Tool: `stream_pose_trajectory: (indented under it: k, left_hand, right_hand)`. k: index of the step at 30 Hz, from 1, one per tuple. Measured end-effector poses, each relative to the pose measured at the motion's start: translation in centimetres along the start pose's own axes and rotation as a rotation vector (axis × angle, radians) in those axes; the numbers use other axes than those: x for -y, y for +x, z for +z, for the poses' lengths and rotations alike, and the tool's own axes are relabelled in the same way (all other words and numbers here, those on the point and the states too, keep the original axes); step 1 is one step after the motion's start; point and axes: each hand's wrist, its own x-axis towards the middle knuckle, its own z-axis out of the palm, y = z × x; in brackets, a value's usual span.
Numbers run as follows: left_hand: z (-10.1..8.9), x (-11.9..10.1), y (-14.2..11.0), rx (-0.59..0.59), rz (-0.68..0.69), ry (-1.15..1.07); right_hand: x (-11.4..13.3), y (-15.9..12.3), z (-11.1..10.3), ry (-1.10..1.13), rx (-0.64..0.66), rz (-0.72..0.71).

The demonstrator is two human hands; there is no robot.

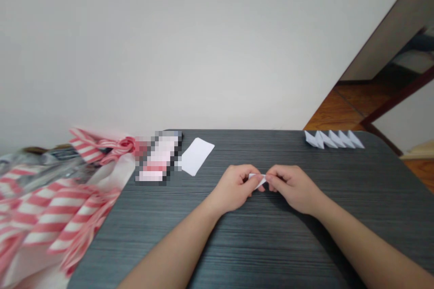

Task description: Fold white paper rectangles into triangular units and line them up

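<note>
My left hand (235, 188) and my right hand (292, 187) meet over the middle of a dark grey wood-grain table (257, 253). Between their pinched fingertips is a small folded piece of white paper (258, 180), held by both hands just above the tabletop. Most of the paper is hidden by the fingers. A flat white paper rectangle (197, 156) lies on the table behind my left hand. At the far right of the table stands a row of several folded white paper triangles (334, 139).
A red-and-white striped plastic bag (50, 207) covers the left side, overlapping the table's left edge. A blurred-out pink and white item (158, 157) sits next to the white rectangle. A pale wall rises behind the table; wooden floor (335, 110) shows at right.
</note>
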Motion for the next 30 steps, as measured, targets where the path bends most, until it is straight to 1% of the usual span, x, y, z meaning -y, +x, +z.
stream_pose_trajectory:
  k: [7, 15, 22, 26, 30]
  left_hand:
    - [-0.2, -0.4, -0.1, -0.013, -0.01, 0.019]
    - [-0.1, -0.4, 0.0, -0.031, -0.005, 0.056]
    - [-0.3, -1.1, 0.0, -0.051, 0.032, 0.11]
    - [-0.3, -1.1, -0.1, -0.06, 0.057, 0.09]
    - [-0.3, -1.0, -0.1, -0.058, 0.073, 0.09]
  right_hand:
    - [-0.6, 0.0, 0.2, 0.141, 0.032, 0.06]
    - [-0.4, 0.0, 0.0, 0.058, -0.001, 0.019]
    - [-0.4, 0.0, 0.2, 0.1, -0.027, 0.047]
    - [-0.5, 0.0, 0.5, 0.183, 0.027, 0.084]
    - [-0.7, 0.1, 0.7, 0.187, 0.078, 0.081]
